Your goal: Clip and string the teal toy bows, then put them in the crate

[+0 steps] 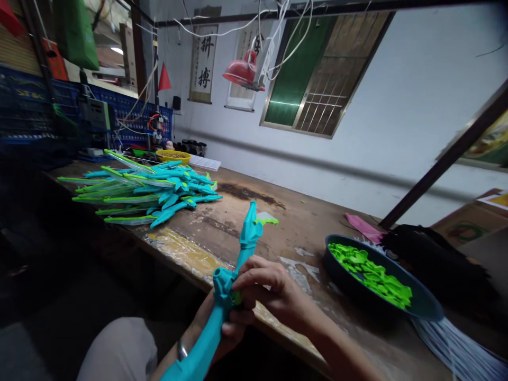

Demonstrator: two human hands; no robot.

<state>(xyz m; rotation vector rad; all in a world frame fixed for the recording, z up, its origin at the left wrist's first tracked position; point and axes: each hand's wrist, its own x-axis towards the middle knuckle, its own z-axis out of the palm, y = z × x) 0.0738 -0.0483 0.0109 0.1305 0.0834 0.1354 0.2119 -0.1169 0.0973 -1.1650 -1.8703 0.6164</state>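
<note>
A long turquoise plastic toy piece runs slantwise across the lower middle of the view, with a hub-like bulge halfway along it. My left hand is closed around it from below, partly hidden behind it. At the bulge, the bent fingers of my right hand press a small green plastic piece against its side; most of that piece is covered by my fingers. Just beyond the toy's far end lies a bright green part on the table. A dark blue tray of loose green pieces stands to the right.
On the wooden table, a heap of turquoise-and-green toy pieces lies at the left. Behind it stands a yellow basket. A red lamp hangs overhead. White strips and a cardboard box are at the right.
</note>
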